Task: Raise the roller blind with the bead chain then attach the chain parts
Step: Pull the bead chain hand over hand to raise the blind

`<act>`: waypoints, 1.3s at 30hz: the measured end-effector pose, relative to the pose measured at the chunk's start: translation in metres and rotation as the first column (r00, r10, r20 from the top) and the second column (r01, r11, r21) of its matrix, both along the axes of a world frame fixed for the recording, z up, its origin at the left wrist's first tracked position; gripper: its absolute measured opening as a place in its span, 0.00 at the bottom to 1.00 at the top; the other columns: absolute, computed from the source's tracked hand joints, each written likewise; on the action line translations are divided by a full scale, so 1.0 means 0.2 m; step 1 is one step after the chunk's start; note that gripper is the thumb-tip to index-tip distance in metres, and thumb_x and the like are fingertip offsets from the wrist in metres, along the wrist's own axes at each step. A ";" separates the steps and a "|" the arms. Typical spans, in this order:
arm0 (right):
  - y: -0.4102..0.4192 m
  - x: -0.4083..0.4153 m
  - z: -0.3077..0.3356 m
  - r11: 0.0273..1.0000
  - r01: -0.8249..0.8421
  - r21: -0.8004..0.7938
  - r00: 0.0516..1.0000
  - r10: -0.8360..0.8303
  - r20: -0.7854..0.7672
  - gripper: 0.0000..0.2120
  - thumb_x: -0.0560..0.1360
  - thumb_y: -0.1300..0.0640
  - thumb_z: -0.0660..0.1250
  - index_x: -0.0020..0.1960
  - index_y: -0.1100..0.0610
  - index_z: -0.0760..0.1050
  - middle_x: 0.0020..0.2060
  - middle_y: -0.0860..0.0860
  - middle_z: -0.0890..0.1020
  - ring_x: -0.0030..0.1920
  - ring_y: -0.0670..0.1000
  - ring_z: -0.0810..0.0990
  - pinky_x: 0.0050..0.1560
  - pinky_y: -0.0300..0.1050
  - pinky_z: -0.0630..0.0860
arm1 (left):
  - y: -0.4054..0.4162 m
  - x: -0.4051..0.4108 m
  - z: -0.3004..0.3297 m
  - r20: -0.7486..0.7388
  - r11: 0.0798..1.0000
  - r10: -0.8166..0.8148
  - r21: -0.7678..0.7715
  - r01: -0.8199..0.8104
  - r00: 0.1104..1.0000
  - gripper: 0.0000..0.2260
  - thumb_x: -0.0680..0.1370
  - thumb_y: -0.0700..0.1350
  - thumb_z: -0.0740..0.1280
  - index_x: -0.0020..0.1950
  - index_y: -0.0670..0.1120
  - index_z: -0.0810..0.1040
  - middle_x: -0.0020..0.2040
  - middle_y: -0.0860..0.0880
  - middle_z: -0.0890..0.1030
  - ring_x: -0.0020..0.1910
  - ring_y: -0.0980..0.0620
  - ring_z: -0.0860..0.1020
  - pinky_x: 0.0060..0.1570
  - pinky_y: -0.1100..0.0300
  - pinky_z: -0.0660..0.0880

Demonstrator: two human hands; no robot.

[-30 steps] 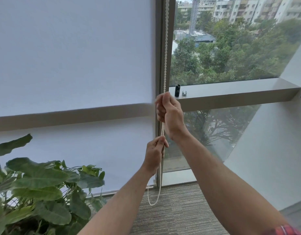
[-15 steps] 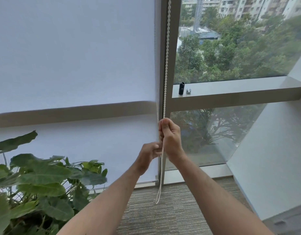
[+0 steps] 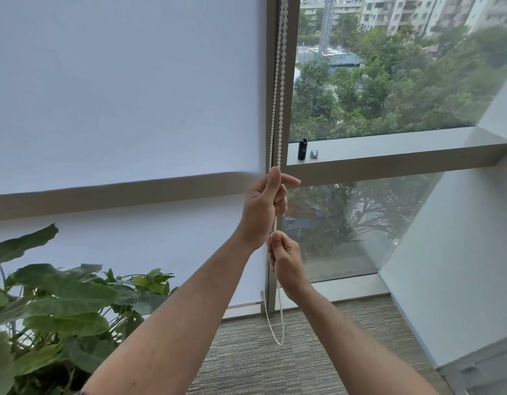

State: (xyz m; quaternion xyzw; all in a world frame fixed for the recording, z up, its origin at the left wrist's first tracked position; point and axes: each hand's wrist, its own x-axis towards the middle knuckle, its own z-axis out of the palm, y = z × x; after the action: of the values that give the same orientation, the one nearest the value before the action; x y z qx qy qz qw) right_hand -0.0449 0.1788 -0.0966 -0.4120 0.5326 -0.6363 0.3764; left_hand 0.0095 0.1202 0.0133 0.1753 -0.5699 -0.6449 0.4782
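Both hands grip the chain [image 3: 278, 89] beside the lowered blind [image 3: 124, 89].

The white bead chain hangs down the window post [image 3: 270, 81] in two strands and ends in a loop just above the carpet [image 3: 275, 366]. The left hand [image 3: 262, 208] is curled round the chain high up, thumb along it and forefinger pointing right; the right hand [image 3: 285, 259] pinches it just below. The blind covers the left pane almost to the floor. On the ledge [image 3: 389, 151] to the right stand a black cylinder [image 3: 302, 149], its writing too small to read, and a small silver piece [image 3: 314, 154] beside it. A leafy plant [image 3: 61, 309] fills the lower left; a white slanted wall [image 3: 452, 252] closes the right.
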 end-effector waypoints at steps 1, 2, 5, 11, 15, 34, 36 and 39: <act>0.00 0.00 0.00 1.000 -0.007 0.003 1.000 0.007 0.001 0.21 0.82 0.54 0.55 0.31 0.48 0.69 0.24 0.42 0.65 0.25 0.44 0.60 0.26 0.42 0.56 | 0.01 0.00 -0.01 -0.008 1.000 0.021 -0.007 -0.021 1.000 0.20 0.84 0.51 0.55 0.43 0.42 0.80 0.26 0.54 0.62 0.24 0.55 0.59 0.25 0.65 0.61; 0.00 0.01 0.00 1.000 -0.022 0.007 1.000 0.022 0.002 0.21 0.82 0.55 0.55 0.31 0.48 0.69 0.24 0.43 0.66 0.25 0.44 0.60 0.26 0.43 0.56 | 0.01 0.00 -0.01 -0.012 0.999 0.049 -0.016 -0.049 0.999 0.19 0.84 0.50 0.55 0.40 0.44 0.78 0.24 0.56 0.63 0.22 0.57 0.59 0.24 0.66 0.61; 0.00 0.00 0.02 0.991 -0.122 0.049 0.992 0.122 0.013 0.22 0.83 0.53 0.55 0.30 0.47 0.70 0.24 0.43 0.67 0.24 0.44 0.61 0.24 0.41 0.57 | 0.02 0.02 -0.02 0.002 0.991 0.133 -0.031 -0.133 0.991 0.20 0.83 0.51 0.55 0.34 0.51 0.75 0.22 0.58 0.65 0.20 0.58 0.60 0.22 0.65 0.59; -0.04 -0.13 0.17 0.983 -0.179 0.030 0.983 0.180 -0.032 0.10 0.76 0.52 0.62 0.38 0.49 0.79 0.34 0.48 0.80 0.36 0.45 0.77 0.39 0.43 0.71 | 0.04 0.02 -0.02 0.012 0.985 0.170 -0.033 -0.169 0.985 0.19 0.82 0.51 0.57 0.33 0.50 0.73 0.21 0.56 0.65 0.20 0.57 0.60 0.22 0.64 0.59; -0.12 -0.20 0.37 0.993 -0.060 -0.100 0.987 0.074 0.140 0.11 0.73 0.54 0.61 0.46 0.52 0.82 0.44 0.54 0.83 0.48 0.52 0.80 0.49 0.51 0.76 | 0.06 0.00 -0.03 0.016 0.989 0.147 -0.036 -0.146 0.989 0.19 0.84 0.47 0.55 0.35 0.43 0.71 0.23 0.56 0.65 0.22 0.59 0.61 0.24 0.66 0.61; -0.20 -0.05 0.65 0.950 0.011 -0.311 1.000 -0.003 0.026 0.20 0.82 0.44 0.56 0.33 0.48 0.69 0.24 0.45 0.65 0.23 0.46 0.60 0.22 0.39 0.57 | 0.11 0.03 -0.26 0.220 0.987 0.157 -0.016 -0.157 0.963 0.18 0.85 0.42 0.54 0.38 0.37 0.72 0.25 0.47 0.63 0.23 0.55 0.59 0.25 0.55 0.53; -0.19 -0.06 0.59 0.948 0.012 -0.318 1.000 -0.008 0.013 0.19 0.82 0.45 0.56 0.34 0.50 0.69 0.24 0.45 0.65 0.23 0.46 0.60 0.22 0.39 0.57 | 0.13 0.04 -0.29 0.238 0.990 0.140 -0.024 -0.138 0.961 0.17 0.85 0.40 0.55 0.37 0.39 0.72 0.25 0.52 0.66 0.24 0.57 0.61 0.25 0.63 0.57; -0.16 -0.06 0.50 0.961 0.019 -0.277 1.000 -0.025 -0.016 0.19 0.82 0.48 0.56 0.34 0.50 0.69 0.23 0.44 0.66 0.22 0.45 0.60 0.22 0.38 0.58 | 0.16 0.05 -0.35 0.297 0.993 0.110 0.002 -0.116 0.949 0.17 0.85 0.40 0.56 0.36 0.41 0.72 0.25 0.56 0.67 0.25 0.59 0.62 0.27 0.66 0.60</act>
State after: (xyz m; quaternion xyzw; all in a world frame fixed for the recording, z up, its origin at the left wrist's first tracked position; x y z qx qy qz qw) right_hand -0.0577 0.1478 0.0029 -0.4609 0.4464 -0.7047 0.3028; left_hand 0.0192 0.1522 -0.0569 0.3068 -0.6178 -0.5883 0.4220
